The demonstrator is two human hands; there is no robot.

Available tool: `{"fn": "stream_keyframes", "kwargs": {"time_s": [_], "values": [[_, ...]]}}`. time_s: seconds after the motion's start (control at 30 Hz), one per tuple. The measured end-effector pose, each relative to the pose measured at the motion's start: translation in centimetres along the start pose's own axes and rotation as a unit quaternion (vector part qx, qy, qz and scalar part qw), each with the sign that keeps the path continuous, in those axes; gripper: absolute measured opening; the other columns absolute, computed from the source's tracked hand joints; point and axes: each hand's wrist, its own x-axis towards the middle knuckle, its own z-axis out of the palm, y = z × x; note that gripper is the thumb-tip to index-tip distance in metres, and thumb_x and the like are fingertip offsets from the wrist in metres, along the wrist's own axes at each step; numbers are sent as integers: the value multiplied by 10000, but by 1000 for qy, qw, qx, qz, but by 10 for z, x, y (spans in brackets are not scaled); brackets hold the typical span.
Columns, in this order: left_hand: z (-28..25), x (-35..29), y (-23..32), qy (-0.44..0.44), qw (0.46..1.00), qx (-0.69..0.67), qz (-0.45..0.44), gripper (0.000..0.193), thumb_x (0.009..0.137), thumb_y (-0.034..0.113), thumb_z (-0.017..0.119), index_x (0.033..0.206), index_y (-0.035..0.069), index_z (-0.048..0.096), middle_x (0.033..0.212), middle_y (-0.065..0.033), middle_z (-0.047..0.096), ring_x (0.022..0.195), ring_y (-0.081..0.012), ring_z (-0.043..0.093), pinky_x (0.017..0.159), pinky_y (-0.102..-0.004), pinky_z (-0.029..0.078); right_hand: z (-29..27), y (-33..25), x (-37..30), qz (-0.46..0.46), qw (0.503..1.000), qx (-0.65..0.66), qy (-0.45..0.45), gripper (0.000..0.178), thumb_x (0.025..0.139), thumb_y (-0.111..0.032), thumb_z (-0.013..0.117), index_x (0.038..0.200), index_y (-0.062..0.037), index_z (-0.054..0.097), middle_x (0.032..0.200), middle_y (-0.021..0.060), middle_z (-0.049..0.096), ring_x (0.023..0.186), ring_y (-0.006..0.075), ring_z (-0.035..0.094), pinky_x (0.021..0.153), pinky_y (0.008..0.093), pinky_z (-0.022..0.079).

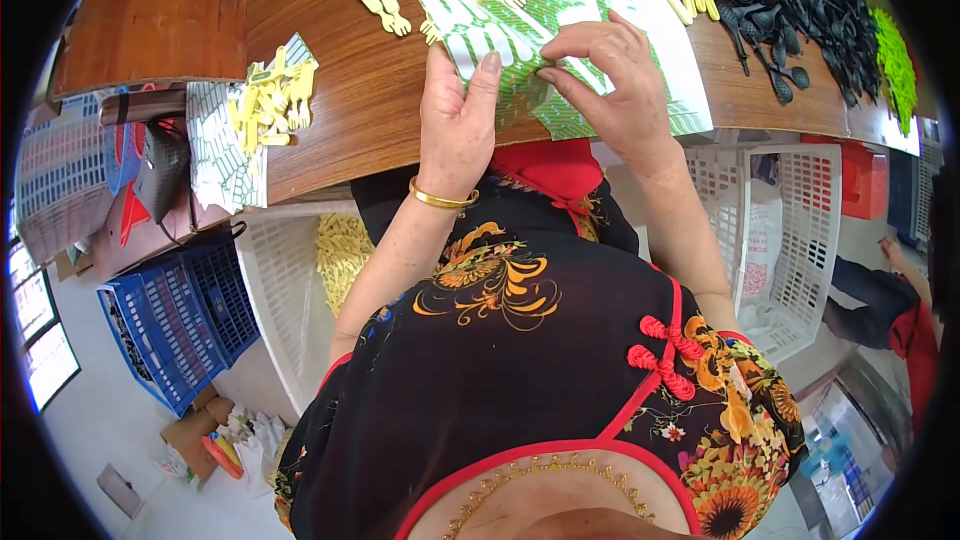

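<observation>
My left hand [460, 125] holds a green-and-white patterned sticker sheet [455, 15], its thumb on top and the fingers beneath. White oblong patches show on the sheet. My right hand [620, 90] has its thumb and forefinger pinched together by the sheet's right edge; what is between the fingertips is too small to make out. Under and beyond my hands, more green-and-white sheets [685, 75] lie on the wooden table [350, 90]. Small yellow plastic forks [375, 8] lie just past the held sheet, heaped toward the far edge.
Black plastic spoons [790, 10] are piled at the right, with bright green pieces [895, 60] beyond. More yellow forks [275, 100] lie on a sheet at the left. White crates [790, 240] and a blue crate [180, 320] stand below the table. Another person [900, 310] is at far right.
</observation>
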Motion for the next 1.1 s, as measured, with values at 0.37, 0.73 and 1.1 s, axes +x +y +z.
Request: {"fn": "stream_keyframes", "kwargs": {"time_s": [0.37,0.73,1.1], "values": [[0,-3,5,42,997,-65,-23,304,1074,119,521,1349,10,451,1311,-74,607,1176,-111,569,1025,-299,464,8,-9,3,-23,998,-47,33,235,781,-111,822,968,-222,731,1064,-95,726,1138,155,645,1197,514,249],[-23,13,3,101,989,-73,-79,249,1063,193,573,1232,15,611,1180,-36,694,1046,-87,629,909,-266,509,-1,2,4,18,984,115,136,240,809,-52,802,996,-192,747,1099,-33,731,1161,210,632,1179,473,280],[-6,3,13,47,993,-75,-75,298,1068,157,554,1325,11,587,1263,-48,675,1136,-94,606,981,-276,485,19,-15,20,-90,991,-89,51,577,770,-120,818,1307,-272,672,889,-119,714,1071,110,641,1196,473,203]]}}
